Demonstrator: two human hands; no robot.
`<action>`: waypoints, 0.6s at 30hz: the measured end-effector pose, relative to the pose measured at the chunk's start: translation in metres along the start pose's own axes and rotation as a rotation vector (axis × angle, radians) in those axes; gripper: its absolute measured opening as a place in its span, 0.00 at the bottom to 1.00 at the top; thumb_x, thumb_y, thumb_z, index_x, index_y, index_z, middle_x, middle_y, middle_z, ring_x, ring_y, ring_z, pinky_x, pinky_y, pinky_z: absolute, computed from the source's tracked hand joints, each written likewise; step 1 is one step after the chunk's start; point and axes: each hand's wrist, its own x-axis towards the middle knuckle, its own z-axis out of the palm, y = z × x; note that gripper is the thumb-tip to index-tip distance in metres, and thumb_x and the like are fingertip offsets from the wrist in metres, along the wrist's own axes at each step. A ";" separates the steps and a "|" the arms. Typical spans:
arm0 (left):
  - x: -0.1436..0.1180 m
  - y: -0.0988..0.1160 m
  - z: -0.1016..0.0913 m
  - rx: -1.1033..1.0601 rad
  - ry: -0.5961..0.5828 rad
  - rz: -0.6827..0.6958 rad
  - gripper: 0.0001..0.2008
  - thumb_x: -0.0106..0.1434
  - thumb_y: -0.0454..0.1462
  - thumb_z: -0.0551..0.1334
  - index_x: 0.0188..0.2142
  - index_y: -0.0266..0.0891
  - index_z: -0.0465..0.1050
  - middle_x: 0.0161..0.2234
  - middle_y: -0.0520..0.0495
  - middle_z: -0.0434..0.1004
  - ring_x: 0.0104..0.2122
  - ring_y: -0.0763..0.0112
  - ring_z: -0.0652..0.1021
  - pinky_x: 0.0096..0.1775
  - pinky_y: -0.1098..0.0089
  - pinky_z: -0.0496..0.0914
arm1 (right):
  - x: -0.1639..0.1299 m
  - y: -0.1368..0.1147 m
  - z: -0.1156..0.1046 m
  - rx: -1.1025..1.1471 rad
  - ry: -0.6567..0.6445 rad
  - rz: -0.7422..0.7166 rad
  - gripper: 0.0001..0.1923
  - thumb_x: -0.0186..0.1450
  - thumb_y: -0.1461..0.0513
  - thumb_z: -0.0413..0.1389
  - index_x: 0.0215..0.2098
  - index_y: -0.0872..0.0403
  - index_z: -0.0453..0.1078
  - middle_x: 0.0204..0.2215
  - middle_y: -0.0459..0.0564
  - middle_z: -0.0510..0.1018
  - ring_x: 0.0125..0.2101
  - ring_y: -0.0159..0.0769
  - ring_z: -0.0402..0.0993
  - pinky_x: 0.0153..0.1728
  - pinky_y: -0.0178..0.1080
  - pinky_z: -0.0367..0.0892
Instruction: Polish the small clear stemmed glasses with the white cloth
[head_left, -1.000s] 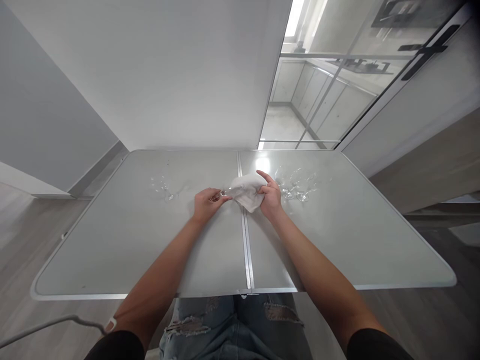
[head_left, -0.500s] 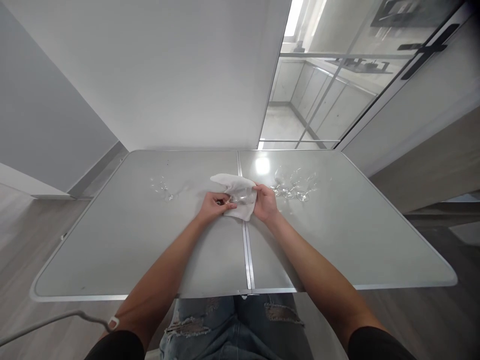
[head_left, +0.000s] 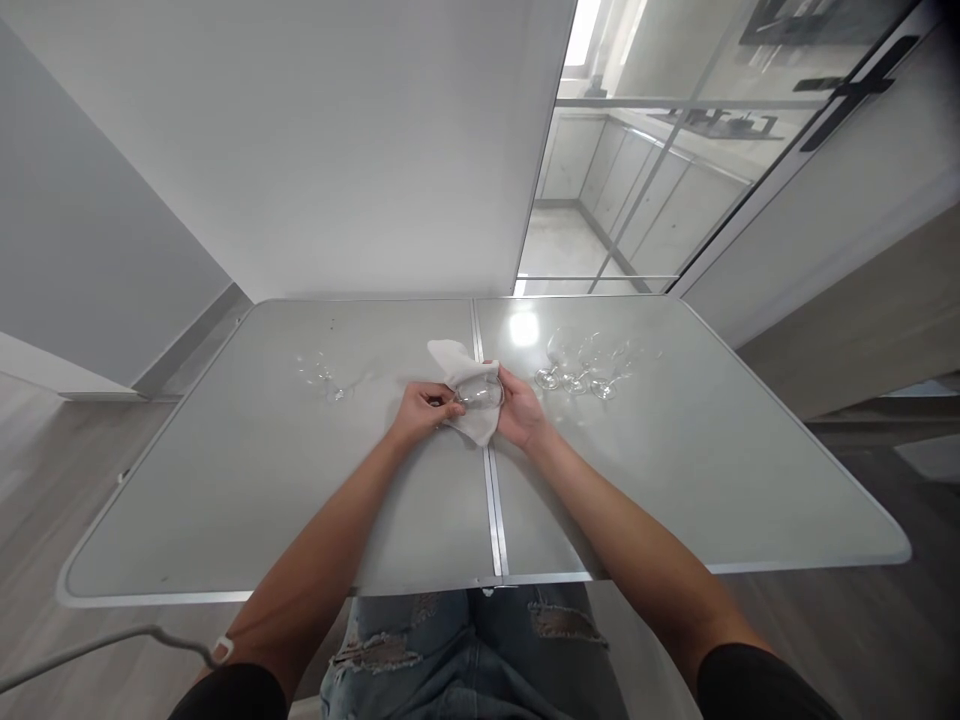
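Observation:
A clear stemmed glass (head_left: 481, 392) lies sideways between my hands above the middle seam of the grey table (head_left: 225, 480). My left hand (head_left: 421, 411) pinches its stem end. My right hand (head_left: 519, 408) cups the bowl through a white cloth (head_left: 456, 360), which wraps under the glass and sticks up behind it. To the right stand three clear wine glasses (head_left: 581, 365) in a close group. Another clear glass (head_left: 324, 376) stands apart on the left half of the table.
The table is a folding one with a metal seam (head_left: 491, 500) down the middle and a metal rim. A white wall panel rises behind it, with a glass partition at the back right. A thin grey cable (head_left: 97, 648) runs at the lower left.
My right hand has drawn back toward me and to the left. The cloth now sits under and behind the glass instead of bunched over it, so the bowl shows.

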 end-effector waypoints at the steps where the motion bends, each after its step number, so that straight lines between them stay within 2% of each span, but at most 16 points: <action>1: 0.000 0.002 0.000 0.011 0.016 0.010 0.22 0.50 0.50 0.74 0.19 0.35 0.73 0.19 0.50 0.69 0.22 0.74 0.67 0.26 0.71 0.60 | 0.001 0.001 0.000 0.006 -0.002 -0.004 0.21 0.65 0.44 0.54 0.43 0.51 0.72 0.34 0.52 0.81 0.39 0.48 0.77 0.38 0.48 0.73; 5: -0.002 0.009 0.002 0.172 0.177 0.102 0.25 0.54 0.53 0.71 0.16 0.36 0.69 0.17 0.52 0.62 0.21 0.76 0.63 0.25 0.71 0.57 | 0.006 0.008 0.002 0.074 0.038 -0.066 0.22 0.66 0.44 0.53 0.45 0.51 0.71 0.37 0.53 0.81 0.42 0.48 0.76 0.41 0.49 0.73; 7: -0.003 0.010 0.003 0.295 0.271 0.175 0.24 0.52 0.53 0.73 0.18 0.37 0.70 0.18 0.53 0.63 0.22 0.76 0.63 0.26 0.70 0.59 | 0.008 0.010 0.001 0.102 0.075 -0.111 0.21 0.65 0.44 0.54 0.45 0.50 0.70 0.38 0.52 0.81 0.42 0.47 0.76 0.41 0.48 0.73; 9: -0.003 0.010 0.003 0.376 0.302 0.225 0.22 0.49 0.53 0.74 0.21 0.38 0.73 0.19 0.52 0.66 0.22 0.75 0.64 0.27 0.70 0.61 | 0.009 0.009 -0.002 0.100 0.116 -0.155 0.21 0.64 0.43 0.54 0.43 0.49 0.70 0.38 0.51 0.80 0.41 0.47 0.75 0.40 0.47 0.73; 11: -0.002 0.008 0.003 0.370 0.215 0.203 0.22 0.49 0.53 0.75 0.21 0.38 0.73 0.19 0.52 0.67 0.22 0.76 0.64 0.27 0.71 0.60 | 0.008 0.004 -0.005 0.065 0.149 -0.177 0.20 0.64 0.43 0.55 0.41 0.49 0.69 0.36 0.50 0.79 0.39 0.46 0.75 0.38 0.46 0.72; 13: -0.002 0.006 0.003 0.266 0.038 0.100 0.24 0.50 0.53 0.74 0.18 0.36 0.71 0.17 0.53 0.64 0.20 0.77 0.63 0.24 0.71 0.57 | 0.004 -0.002 -0.008 0.017 0.141 -0.156 0.18 0.64 0.44 0.56 0.37 0.49 0.68 0.31 0.49 0.76 0.35 0.44 0.73 0.34 0.44 0.71; 16: -0.001 0.005 0.002 0.018 -0.216 -0.092 0.25 0.50 0.54 0.73 0.18 0.35 0.71 0.15 0.53 0.63 0.18 0.78 0.61 0.22 0.72 0.55 | -0.004 -0.010 -0.007 -0.033 0.041 -0.087 0.15 0.64 0.47 0.56 0.32 0.49 0.64 0.25 0.46 0.70 0.28 0.40 0.69 0.30 0.40 0.67; 18: -0.001 0.004 0.001 -0.098 -0.314 -0.181 0.24 0.50 0.54 0.73 0.22 0.34 0.73 0.16 0.52 0.65 0.17 0.78 0.62 0.21 0.72 0.56 | -0.008 -0.011 -0.005 -0.034 -0.030 -0.056 0.15 0.65 0.48 0.56 0.31 0.49 0.63 0.25 0.46 0.69 0.27 0.38 0.67 0.28 0.39 0.66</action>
